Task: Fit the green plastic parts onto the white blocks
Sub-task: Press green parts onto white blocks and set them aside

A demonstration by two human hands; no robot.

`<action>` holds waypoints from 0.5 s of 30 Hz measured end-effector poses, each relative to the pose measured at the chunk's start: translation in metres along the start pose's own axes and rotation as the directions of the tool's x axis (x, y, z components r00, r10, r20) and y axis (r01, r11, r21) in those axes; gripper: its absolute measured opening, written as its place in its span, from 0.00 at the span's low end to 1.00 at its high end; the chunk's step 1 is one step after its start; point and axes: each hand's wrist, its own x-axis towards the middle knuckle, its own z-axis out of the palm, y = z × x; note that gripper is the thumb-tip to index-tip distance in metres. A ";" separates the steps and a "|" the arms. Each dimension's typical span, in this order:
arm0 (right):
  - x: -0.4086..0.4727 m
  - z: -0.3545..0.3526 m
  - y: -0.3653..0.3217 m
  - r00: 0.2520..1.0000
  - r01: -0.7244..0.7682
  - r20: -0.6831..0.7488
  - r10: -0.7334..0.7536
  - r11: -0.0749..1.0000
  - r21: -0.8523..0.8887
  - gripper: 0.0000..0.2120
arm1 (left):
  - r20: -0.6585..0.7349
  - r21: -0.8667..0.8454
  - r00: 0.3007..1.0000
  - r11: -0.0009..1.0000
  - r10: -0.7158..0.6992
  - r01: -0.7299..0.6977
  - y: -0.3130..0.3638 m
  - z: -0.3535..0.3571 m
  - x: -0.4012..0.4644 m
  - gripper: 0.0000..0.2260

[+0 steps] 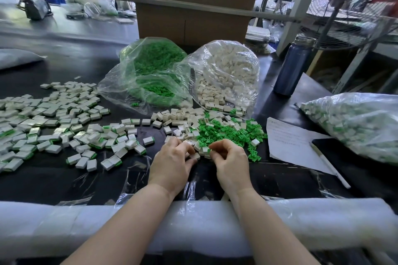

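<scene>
Black desk (64,178), foam padding along near edge. Mid-desk: loose white blocks (183,116) and green plastic parts (217,131) mixed; assembled pieces (53,127) spread toward left edge. Left hand (172,161) pinching a white block, right hand (228,161) curled — pinching something small, green part likely. Step: mating one pair. Next — align, press home, set aside leftward.

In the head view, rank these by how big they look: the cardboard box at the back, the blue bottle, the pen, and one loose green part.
1. cardboard box
2. blue bottle
3. pen, slimmer than the bottle but similar in length; it lies nearer the camera, so true order is unsure
4. loose green part
</scene>
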 end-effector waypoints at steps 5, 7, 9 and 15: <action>0.000 -0.002 -0.001 1.000 0.015 -0.018 -0.013 0.996 0.084 0.07 | -0.026 -0.179 0.998 0.982 0.050 -0.054 0.002 -0.002 -0.001 0.05; -0.001 -0.004 -0.004 1.000 0.008 -0.020 -0.004 0.982 0.186 0.08 | -0.026 -0.280 0.998 0.958 0.052 -0.057 0.004 -0.004 -0.002 0.04; -0.001 -0.006 -0.006 1.000 -0.012 -0.006 0.014 0.957 0.289 0.08 | -0.010 -0.381 0.999 0.924 0.035 -0.037 0.005 -0.006 -0.003 0.06; -0.004 -0.009 -0.011 0.995 -0.030 0.097 -0.005 0.934 0.356 0.08 | 0.080 -0.579 0.996 0.812 -0.028 0.069 0.002 -0.011 -0.001 0.10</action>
